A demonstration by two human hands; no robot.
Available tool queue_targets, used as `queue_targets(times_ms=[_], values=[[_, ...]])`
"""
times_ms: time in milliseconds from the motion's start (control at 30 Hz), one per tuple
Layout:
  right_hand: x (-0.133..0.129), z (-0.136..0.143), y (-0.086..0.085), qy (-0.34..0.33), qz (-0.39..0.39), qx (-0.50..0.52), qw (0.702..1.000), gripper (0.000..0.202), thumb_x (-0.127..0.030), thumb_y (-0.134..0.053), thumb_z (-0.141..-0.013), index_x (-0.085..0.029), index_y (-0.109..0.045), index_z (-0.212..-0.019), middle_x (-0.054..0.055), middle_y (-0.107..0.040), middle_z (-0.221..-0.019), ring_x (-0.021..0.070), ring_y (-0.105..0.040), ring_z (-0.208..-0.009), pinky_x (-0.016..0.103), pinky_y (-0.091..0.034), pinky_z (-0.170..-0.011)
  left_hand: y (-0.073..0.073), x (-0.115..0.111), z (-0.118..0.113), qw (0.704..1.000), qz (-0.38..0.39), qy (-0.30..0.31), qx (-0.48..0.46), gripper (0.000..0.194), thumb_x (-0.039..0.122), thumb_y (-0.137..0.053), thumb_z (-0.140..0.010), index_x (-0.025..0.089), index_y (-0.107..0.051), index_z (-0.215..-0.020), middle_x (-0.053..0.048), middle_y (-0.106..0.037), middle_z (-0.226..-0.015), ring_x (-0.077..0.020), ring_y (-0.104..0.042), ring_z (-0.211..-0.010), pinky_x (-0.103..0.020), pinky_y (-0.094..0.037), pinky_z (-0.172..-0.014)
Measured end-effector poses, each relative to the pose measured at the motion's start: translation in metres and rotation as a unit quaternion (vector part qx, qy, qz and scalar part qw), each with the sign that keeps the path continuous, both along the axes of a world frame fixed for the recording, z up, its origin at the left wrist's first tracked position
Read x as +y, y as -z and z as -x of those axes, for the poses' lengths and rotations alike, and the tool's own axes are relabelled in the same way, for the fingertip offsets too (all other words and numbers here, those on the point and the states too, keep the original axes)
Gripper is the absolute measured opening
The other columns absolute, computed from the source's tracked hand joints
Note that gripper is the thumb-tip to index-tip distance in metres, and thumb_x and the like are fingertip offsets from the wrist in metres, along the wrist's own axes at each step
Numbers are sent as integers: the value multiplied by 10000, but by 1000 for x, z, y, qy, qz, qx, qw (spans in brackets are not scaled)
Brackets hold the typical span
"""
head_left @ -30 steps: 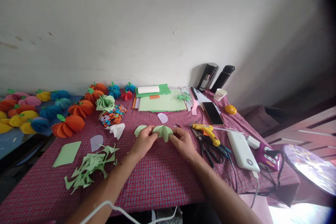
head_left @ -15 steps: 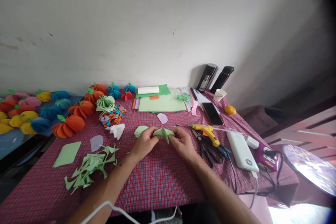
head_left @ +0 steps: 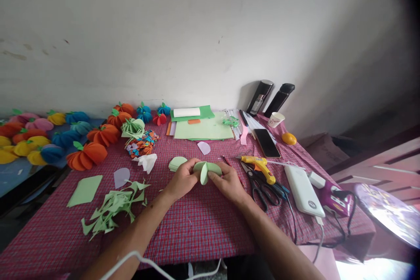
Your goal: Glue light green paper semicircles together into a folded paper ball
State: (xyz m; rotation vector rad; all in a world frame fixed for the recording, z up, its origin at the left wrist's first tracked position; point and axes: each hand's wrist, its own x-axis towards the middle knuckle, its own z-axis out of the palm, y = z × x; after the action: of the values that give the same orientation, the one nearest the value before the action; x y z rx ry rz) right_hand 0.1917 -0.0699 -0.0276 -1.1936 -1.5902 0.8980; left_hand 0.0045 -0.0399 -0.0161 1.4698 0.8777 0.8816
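Between my hands, over the checked cloth, is a light green folded paper piece [head_left: 204, 170] with rounded leaves fanned apart. My left hand [head_left: 184, 178] pinches its left side, and my right hand [head_left: 228, 181] grips the right side with the thumb on the front. A stack of rounded green papers [head_left: 177, 163] lies just left of my left hand's fingers. Beyond the hands rests a lilac paper shape [head_left: 204, 148]. The yellow glue gun [head_left: 259, 166] and black scissors [head_left: 260, 188] lie to the right of my right hand.
Green paper scraps [head_left: 113, 210] and square green sheets [head_left: 85, 190] lie at the left. Colourful paper pumpkins [head_left: 87, 156] stand behind them. A phone [head_left: 267, 143], white power bank [head_left: 303, 190], paper cup [head_left: 276, 119] and yellow fruit [head_left: 289, 138] are at the right, with bottles [head_left: 260, 97] near the wall.
The green paper between my hands has tilted and opened wider, showing more of its rounded leaves. My hands stay almost in place, and the camera view has shifted slightly.
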Motion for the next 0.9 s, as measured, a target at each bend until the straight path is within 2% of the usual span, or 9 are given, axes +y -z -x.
queue_targets(times_ms=[133, 300, 400, 500, 600, 733, 900], values=[[-1, 1, -2, 12, 8, 4, 1000, 182, -322, -624, -869, -192, -616, -741, -14, -537, -683, 143, -463, -639, 264, -367, -594, -1, -1, 1, 1000, 8, -8, -11, 216, 384, -664, -869, 196, -624, -968, 28, -610, -777, -127, -524, -681, -229, -422, -622], [-2, 2, -3, 4, -1, -3, 1000, 162, -294, -614, -867, -199, -609, -735, -16, -539, -686, 144, -474, -652, 263, -373, -608, -1, 0, 1, 1000, -18, -9, 16, 175, 359, -661, -871, 191, -639, -915, 25, -614, -768, -123, -529, -689, -225, -419, -626], [0, 1, -1, 17, 10, 0, 1000, 132, -279, -604, -858, -199, -619, -755, -17, -555, -695, 144, -477, -648, 258, -370, -594, 1, 1, 1, 999, -20, -37, 12, 228, 363, -660, -866, 202, -624, -1024, 3, -668, -853, -143, -592, -741, -236, -462, -652], [3, 0, 4, 51, 33, 2, 998, 117, -276, -586, -846, -189, -647, -797, -16, -573, -690, 141, -466, -620, 253, -358, -568, 0, 3, 4, 991, -86, -103, 26, 240, 321, -653, -872, 206, -609, -1078, -38, -688, -996, -171, -646, -888, -277, -512, -795], [5, -1, 7, 68, 42, -15, 997, 124, -266, -570, -838, -188, -640, -773, -16, -578, -675, 142, -466, -605, 255, -353, -561, -3, 3, 7, 965, -201, -150, 79, 111, 272, -623, -892, 212, -636, -985, -53, -674, -1028, -195, -634, -997, -327, -486, -938], [4, 0, 7, 80, 8, -45, 996, 152, -244, -544, -857, -202, -585, -717, -21, -549, -652, 144, -455, -595, 264, -327, -552, -6, -1, 6, 943, -279, -135, 118, 74, 282, -649, -888, 214, -649, -919, -70, -662, -1031, -223, -612, -1045, -362, -464, -980], [-1, 3, 1, 51, -79, -108, 990, 180, -222, -559, -893, -211, -587, -716, -4, -576, -688, 157, -494, -651, 287, -352, -629, -2, -2, 0, 945, -280, -98, 138, 52, 240, -647, -876, 207, -648, -835, -92, -659, -1076, -234, -614, -1057, -379, -473, -969]])
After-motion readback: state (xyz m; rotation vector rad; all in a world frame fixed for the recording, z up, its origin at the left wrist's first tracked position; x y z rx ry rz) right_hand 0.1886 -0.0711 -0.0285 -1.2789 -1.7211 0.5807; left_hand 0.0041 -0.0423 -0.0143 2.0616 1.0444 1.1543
